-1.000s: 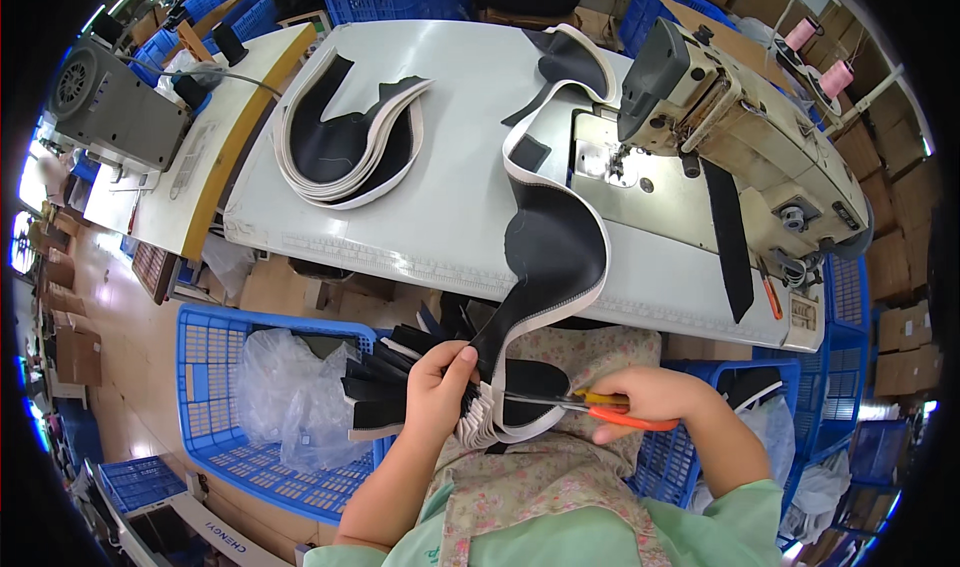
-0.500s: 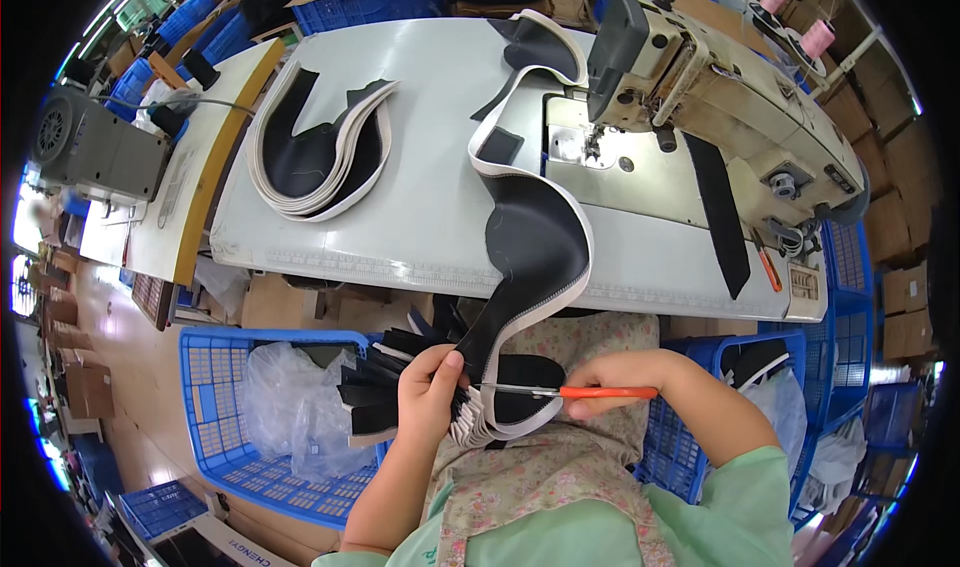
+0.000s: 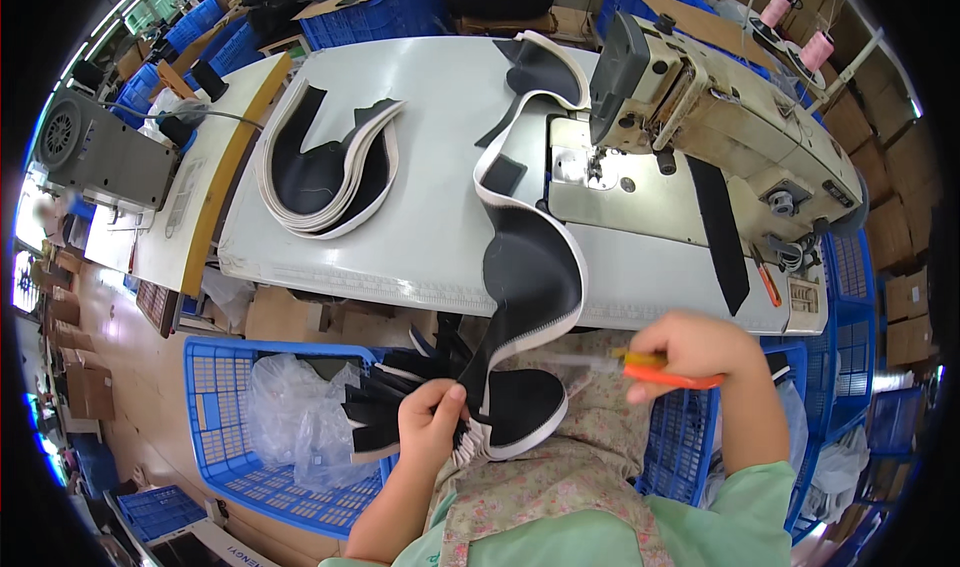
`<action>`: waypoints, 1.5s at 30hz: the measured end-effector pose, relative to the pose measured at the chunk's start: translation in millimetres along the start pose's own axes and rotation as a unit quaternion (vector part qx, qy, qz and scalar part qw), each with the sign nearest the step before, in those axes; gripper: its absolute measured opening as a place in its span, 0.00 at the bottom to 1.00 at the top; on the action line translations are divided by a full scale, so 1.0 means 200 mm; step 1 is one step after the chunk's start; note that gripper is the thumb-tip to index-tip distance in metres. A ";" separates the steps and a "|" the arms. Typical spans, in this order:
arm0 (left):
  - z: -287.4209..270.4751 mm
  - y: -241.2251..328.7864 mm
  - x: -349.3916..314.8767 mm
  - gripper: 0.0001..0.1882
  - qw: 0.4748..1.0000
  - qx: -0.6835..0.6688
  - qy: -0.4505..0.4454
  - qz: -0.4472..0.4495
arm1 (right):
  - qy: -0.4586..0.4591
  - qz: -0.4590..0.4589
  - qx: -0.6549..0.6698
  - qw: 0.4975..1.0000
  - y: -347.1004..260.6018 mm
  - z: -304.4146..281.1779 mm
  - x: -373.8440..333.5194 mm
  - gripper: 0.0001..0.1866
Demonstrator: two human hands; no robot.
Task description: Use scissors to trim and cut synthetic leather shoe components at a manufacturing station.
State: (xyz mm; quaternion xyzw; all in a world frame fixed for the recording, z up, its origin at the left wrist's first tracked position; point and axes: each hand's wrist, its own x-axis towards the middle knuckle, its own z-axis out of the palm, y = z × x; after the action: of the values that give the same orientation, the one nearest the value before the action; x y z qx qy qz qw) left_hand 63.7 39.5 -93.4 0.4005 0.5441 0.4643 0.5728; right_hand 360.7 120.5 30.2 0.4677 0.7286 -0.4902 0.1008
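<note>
My left hand [image 3: 432, 419] pinches a black strip with white zipper-like edging [image 3: 537, 272]. This strip runs from my fingers up over the table edge toward the sewing machine [image 3: 720, 117]. Below the pinch, a bundle of similar black pieces [image 3: 375, 429] fans out to the left, with a rounded black piece [image 3: 522, 405] on its right. My right hand [image 3: 690, 352] is closed round scissors [image 3: 680, 377] with orange handles, smeared by motion. Their blurred blades point left, just right of the strip and apart from my left hand.
A curved stack of white-edged black pieces [image 3: 315, 182] lies on the white table [image 3: 420, 167]. A flat black strip [image 3: 718, 232] and an orange-handled tool [image 3: 768, 282] lie at the right. Blue crates [image 3: 215, 417] with plastic bags stand either side of my lap.
My right hand has drawn the scissors right and up, away from the strip beside my left hand. The left hand keeps its pinch, and the view has shifted slightly.
</note>
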 end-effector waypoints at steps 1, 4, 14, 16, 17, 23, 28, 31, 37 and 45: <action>-0.01 0.00 -0.03 0.10 1.000 0.023 -0.009 0.014 | 0.081 -0.013 -0.007 0.997 -0.06 -0.05 -0.03 0.26; -0.01 0.02 -0.10 0.11 0.997 0.064 -0.026 0.018 | 0.343 -0.036 -0.068 0.936 -0.26 -0.12 0.08 0.25; -0.01 0.04 -0.18 0.09 0.992 0.113 -0.031 0.052 | 0.246 -0.035 -0.174 0.953 -0.33 -0.20 0.64 0.13; -0.06 0.03 -0.18 0.09 0.994 0.105 -0.012 0.022 | 0.249 -0.050 -0.140 0.957 -0.31 -0.17 0.63 0.13; -0.08 0.03 -0.18 0.09 0.994 0.106 -0.004 0.024 | 0.254 -0.053 -0.101 0.960 -0.30 -0.15 0.62 0.14; -0.32 0.21 -0.14 0.15 0.985 -0.160 -0.003 0.070 | 0.347 -0.093 -0.025 0.933 -0.18 -0.04 0.56 0.17; -0.69 0.69 -0.22 0.17 0.945 -0.191 -0.081 0.252 | 0.392 -0.104 0.065 0.912 -0.04 0.02 0.56 0.16; -0.80 1.04 -0.14 0.21 0.974 -0.032 -0.106 0.196 | 0.409 -0.104 0.095 0.901 0.00 0.05 0.57 0.13; -0.54 1.68 0.51 0.21 0.846 0.518 -0.116 -0.057 | 0.412 -0.116 0.124 0.895 0.07 0.07 0.56 0.15; -0.31 1.14 1.95 0.20 0.830 0.551 -0.050 -0.071 | 0.420 -0.116 0.101 0.895 0.10 0.08 0.58 0.16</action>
State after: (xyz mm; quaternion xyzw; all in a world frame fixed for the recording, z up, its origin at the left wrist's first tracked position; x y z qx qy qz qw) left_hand -29.3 471.2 22.3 0.6325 0.7072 0.0243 0.3151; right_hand 307.6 176.5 -60.5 0.5495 0.6988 -0.3278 -0.3199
